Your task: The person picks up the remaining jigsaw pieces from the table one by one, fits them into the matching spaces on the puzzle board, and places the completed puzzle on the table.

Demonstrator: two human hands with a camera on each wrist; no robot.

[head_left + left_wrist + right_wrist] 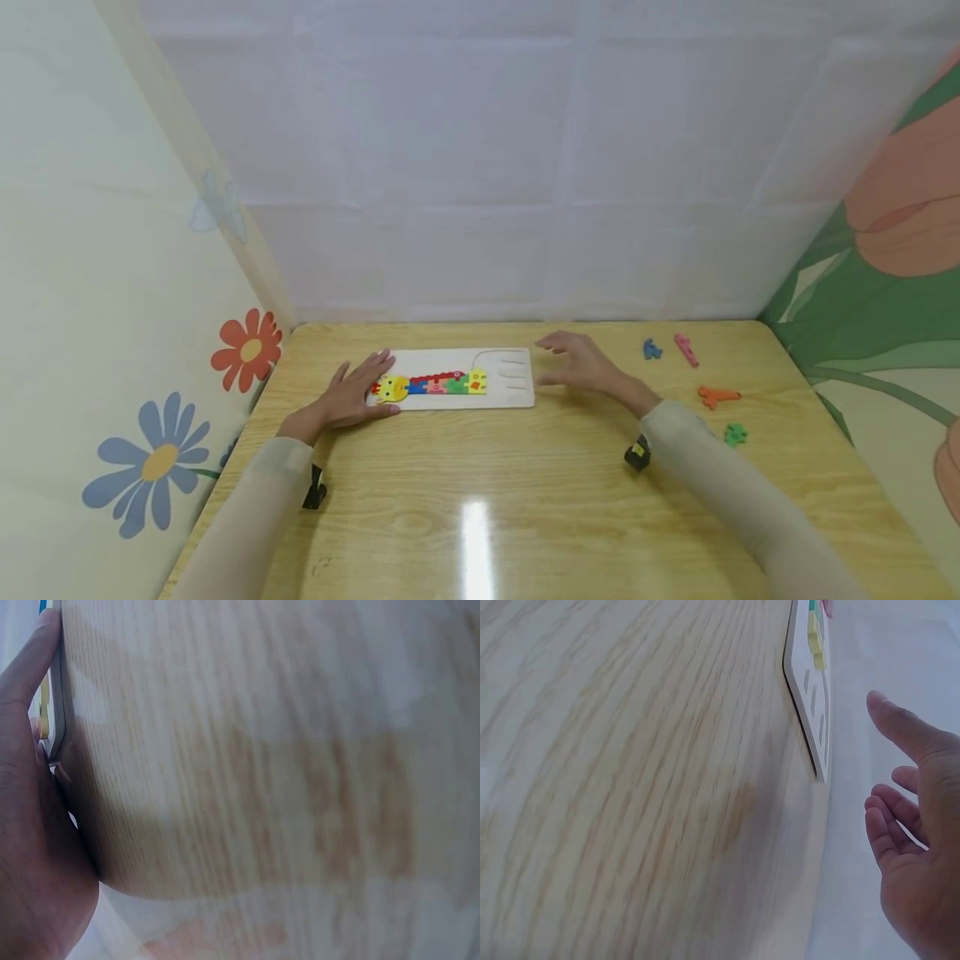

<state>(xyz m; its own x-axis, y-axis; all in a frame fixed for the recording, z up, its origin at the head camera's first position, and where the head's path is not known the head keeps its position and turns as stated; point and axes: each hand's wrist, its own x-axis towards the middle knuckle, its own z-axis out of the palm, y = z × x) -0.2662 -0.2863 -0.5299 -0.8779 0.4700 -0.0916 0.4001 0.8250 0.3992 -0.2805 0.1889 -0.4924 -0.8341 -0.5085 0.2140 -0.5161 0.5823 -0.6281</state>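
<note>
A white puzzle board (420, 362) lies flat on the wooden table, partly filled with colourful giraffe pieces. The yellow giraffe head (392, 388) is at its left end; blue, pink, green and yellow body pieces (455, 384) run rightward from it, with a red mane along the top. My left hand (351, 394) rests on the board's left end, fingers spread at the top edge and thumb along the lower edge. Just beyond the right end hovers my right hand (581, 363), thumb and fingers apart, holding nothing. In the right wrist view its fingers (889, 825) curve loosely.
Loose pieces lie on the table's right side: a blue one (652, 349), a pink one (686, 350), an orange one (718, 397) and a green one (736, 433). A white cloth wall (465, 250) stands behind the table, flower-printed sheets at both sides.
</note>
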